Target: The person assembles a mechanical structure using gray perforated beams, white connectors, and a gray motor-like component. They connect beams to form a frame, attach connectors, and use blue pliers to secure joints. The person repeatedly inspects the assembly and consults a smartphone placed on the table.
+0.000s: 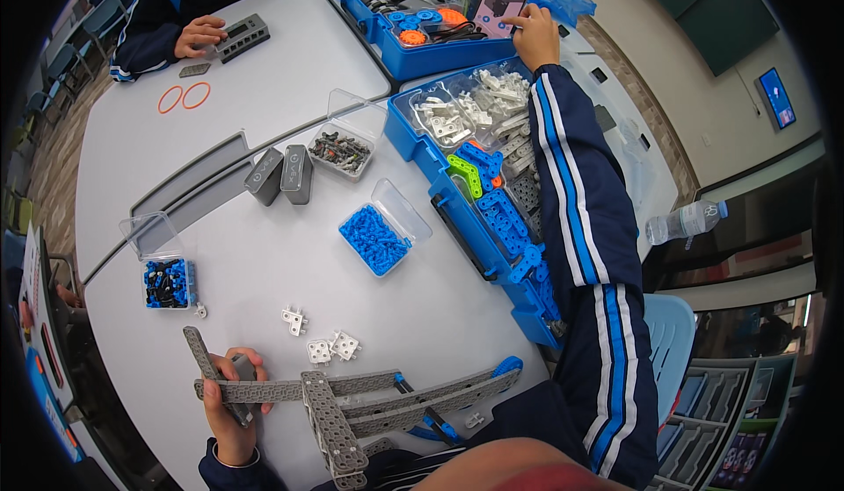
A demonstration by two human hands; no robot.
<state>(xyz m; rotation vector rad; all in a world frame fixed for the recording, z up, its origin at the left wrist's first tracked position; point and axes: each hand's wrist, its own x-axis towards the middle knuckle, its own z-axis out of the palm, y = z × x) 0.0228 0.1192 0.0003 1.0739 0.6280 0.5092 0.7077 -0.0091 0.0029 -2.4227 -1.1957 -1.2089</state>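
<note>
My left hand [232, 416] is closed round the left end of a grey plastic construction-beam assembly [327, 421]. Long perforated beams run from there to the right across the table's near edge, with blue and black connectors at the joints. A small grey block shows partly behind the fingers. My right arm stretches far forward along the right side. At its end my right hand [536, 41] has a finger at the screen of a phone [502, 3], which stands upright in a blue case and displays a dark model on pink. That hand appears to hold nothing.
White connectors [345, 344] lie beyond the assembly. Small clear boxes hold blue pins [375, 238], dark-and-blue pins [169, 283] and grey-black pieces [341, 153]. Two grey blocks [297, 174] stand mid-table. Blue part cases [450, 208] line the right. Another person's hand [200, 36] touches a grey device.
</note>
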